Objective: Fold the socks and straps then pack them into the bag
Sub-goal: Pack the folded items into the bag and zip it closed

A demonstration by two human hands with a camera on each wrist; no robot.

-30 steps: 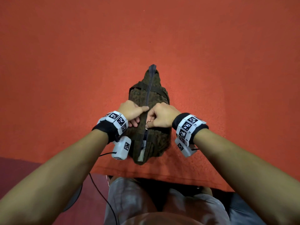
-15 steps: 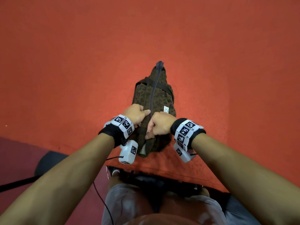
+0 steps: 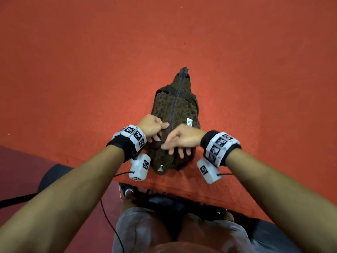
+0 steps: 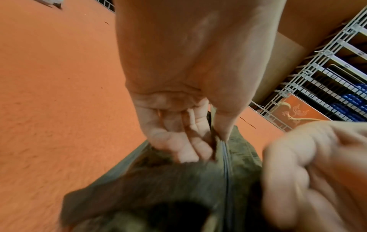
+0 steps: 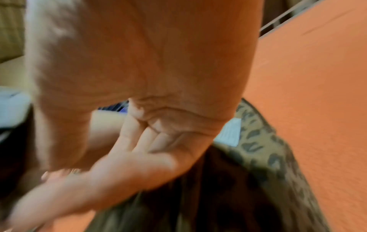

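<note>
From the head view, the bag lies zipped along its top on the red surface, its puller hanging at the near end; no socks or straps lie outside, so I judge packing done. My left hand pinches the fabric beside the zip; my right hand rests on it, fingers spread. The left wrist view confirms that pinch, with wire shelving behind. The right wrist view, blurred, shows my palm open, holding nothing.

i count one camouflage bag with one zipper pull and one white label, two hands, left hand and right hand, plus two marker wristbands.
</note>
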